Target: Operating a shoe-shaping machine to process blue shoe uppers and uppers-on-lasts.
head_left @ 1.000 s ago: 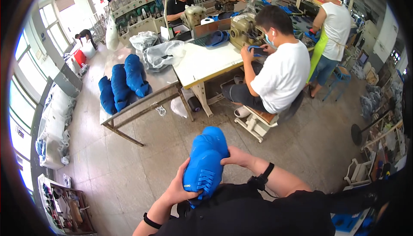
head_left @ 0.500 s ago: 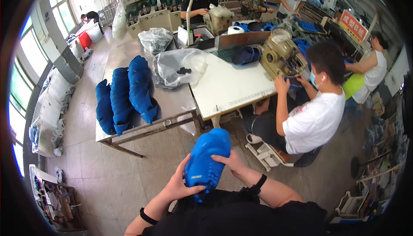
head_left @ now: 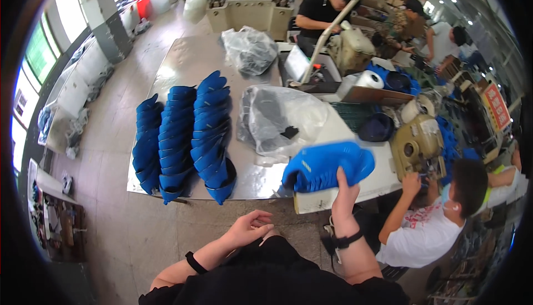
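My right hand [head_left: 346, 196] holds a bundle of blue shoe uppers [head_left: 327, 163], thumb lying over its near side and the other fingers hidden behind. The bundle is turned sideways in the air above the near edge of the white sewing table. Nothing is in my left hand [head_left: 251, 228], whose fingers are loosely bent and apart in front of my body. Three long stacks of nested blue uppers stretch side by side over the metal table: the left stack [head_left: 146, 144], the middle stack [head_left: 176, 141] and the right stack [head_left: 212, 138].
Clear plastic bags [head_left: 280, 119] lie on the metal table [head_left: 255, 180], right of the stacks. The white sewing table [head_left: 380, 180] adjoins it and bears a sewing machine [head_left: 419, 144]. A seated co-worker [head_left: 427, 221] is close on my right; others work farther back.
My left hand has let go of the blue uppers and drawn back. My right hand has carried them up and rightward, turning them sideways. My view has swung left toward the metal table.
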Action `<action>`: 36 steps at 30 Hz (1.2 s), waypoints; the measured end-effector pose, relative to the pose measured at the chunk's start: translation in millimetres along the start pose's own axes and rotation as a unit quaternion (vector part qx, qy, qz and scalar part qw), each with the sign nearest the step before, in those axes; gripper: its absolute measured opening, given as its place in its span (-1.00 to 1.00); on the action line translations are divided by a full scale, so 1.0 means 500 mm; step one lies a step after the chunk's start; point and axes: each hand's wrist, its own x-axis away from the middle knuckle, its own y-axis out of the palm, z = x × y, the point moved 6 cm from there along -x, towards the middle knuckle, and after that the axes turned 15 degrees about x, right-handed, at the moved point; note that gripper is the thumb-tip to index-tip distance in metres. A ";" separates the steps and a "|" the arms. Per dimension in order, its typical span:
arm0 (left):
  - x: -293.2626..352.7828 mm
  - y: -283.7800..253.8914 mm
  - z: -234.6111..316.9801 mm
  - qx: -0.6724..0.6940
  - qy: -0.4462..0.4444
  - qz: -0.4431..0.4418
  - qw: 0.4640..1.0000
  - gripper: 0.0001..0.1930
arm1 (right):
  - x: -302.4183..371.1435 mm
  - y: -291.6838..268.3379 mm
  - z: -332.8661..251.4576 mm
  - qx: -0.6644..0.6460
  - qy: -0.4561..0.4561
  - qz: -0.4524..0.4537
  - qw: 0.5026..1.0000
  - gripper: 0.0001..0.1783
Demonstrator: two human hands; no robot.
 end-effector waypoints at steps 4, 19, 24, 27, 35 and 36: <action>-0.013 -0.083 0.019 0.036 -0.002 0.071 0.997 -0.60 | -0.162 0.274 -0.219 0.118 -0.418 -0.025 0.900 -0.55; 0.010 -0.254 -0.014 0.132 -0.038 0.384 0.913 -0.61 | -0.669 1.034 0.071 0.713 -0.462 -0.266 0.456 -0.39; -0.009 -0.268 0.005 0.135 -0.092 0.393 0.905 -0.60 | -0.700 1.097 0.164 0.767 -0.437 -0.297 0.364 -0.27; -0.024 -0.288 0.007 0.120 -0.103 0.410 0.898 -0.59 | -0.692 1.143 0.188 0.791 -0.421 -0.254 0.365 -0.25; -0.062 -0.359 0.050 0.025 -0.096 0.406 0.909 -0.73 | -0.603 1.092 0.033 0.666 -0.515 -0.225 0.490 0.07; -0.052 -0.370 0.035 -0.001 -0.149 0.407 0.901 -0.69 | -0.601 1.092 0.028 0.597 -0.492 -0.289 0.564 0.01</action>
